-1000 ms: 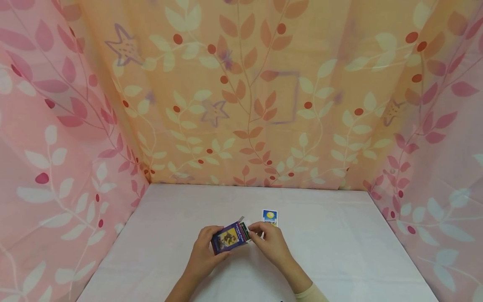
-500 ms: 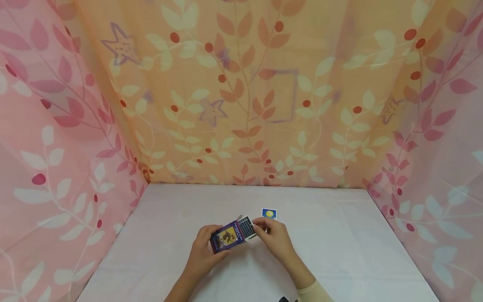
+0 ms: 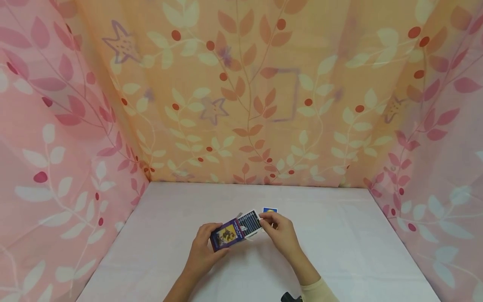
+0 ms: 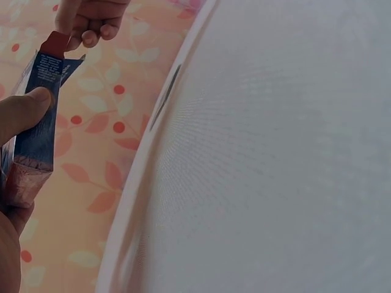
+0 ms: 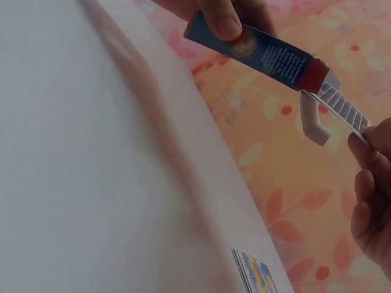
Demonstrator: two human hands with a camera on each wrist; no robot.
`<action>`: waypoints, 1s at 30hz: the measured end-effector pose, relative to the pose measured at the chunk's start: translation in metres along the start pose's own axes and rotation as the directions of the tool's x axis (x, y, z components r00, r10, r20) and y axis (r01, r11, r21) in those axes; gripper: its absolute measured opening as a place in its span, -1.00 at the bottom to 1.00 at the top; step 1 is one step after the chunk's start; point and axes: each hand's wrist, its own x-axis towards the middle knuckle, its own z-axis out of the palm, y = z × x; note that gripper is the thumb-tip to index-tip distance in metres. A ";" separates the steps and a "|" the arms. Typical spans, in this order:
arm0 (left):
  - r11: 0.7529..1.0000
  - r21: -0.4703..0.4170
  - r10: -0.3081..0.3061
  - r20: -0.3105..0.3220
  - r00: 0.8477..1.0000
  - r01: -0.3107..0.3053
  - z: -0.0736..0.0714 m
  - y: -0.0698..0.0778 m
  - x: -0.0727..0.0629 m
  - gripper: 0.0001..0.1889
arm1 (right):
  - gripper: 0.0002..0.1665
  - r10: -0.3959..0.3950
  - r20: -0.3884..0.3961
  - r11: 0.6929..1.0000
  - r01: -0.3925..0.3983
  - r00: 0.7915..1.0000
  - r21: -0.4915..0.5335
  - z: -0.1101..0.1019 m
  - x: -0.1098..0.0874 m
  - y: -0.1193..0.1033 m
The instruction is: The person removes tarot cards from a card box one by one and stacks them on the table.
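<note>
In the head view my left hand (image 3: 203, 251) grips a small purple-blue tarot card box (image 3: 226, 235), tilted above the table. Its thumb (image 4: 30, 110) lies along the box's narrow side in the left wrist view. A thin card (image 3: 250, 223) with a dark, striped print sticks out of the box's open end. My right hand (image 3: 283, 235) pinches the outer edge of this card between thumb and fingertips. An end flap (image 5: 313, 122) hangs bent from the box. What else is inside the box is hidden.
A small stack of cards (image 5: 256, 273) lies on the white table (image 3: 339, 235), partly behind my right hand in the head view. A black object (image 3: 289, 297) shows by the right sleeve. Patterned curtains (image 3: 241, 105) enclose the back and sides.
My right hand has moved up and right, drawing the card farther out of the box. The left hand and box stay nearly still. The stack is now more covered by the right hand.
</note>
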 end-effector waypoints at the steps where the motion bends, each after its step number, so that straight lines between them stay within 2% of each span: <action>1: 1.000 0.000 0.001 0.000 1.000 -0.001 0.000 0.000 0.000 -0.16 | -0.86 -0.002 -0.002 1.000 0.002 1.000 0.001 0.000 0.000 0.000; 17: 1.000 -0.016 -0.007 0.007 1.000 0.007 0.000 0.001 0.001 -0.18 | -0.86 -0.024 0.055 0.998 0.028 0.998 -0.065 0.009 -0.004 -0.008; 25: 1.000 -0.010 0.008 0.000 1.000 -0.008 0.000 0.001 0.001 -0.15 | -0.85 -0.070 0.010 0.986 0.070 0.998 -0.148 0.007 -0.004 -0.004; 30: 0.999 0.004 0.047 -0.014 0.999 -0.047 0.001 0.000 0.000 -0.13 | -0.84 -0.072 -0.015 0.990 0.070 0.997 -0.122 0.003 -0.003 -0.006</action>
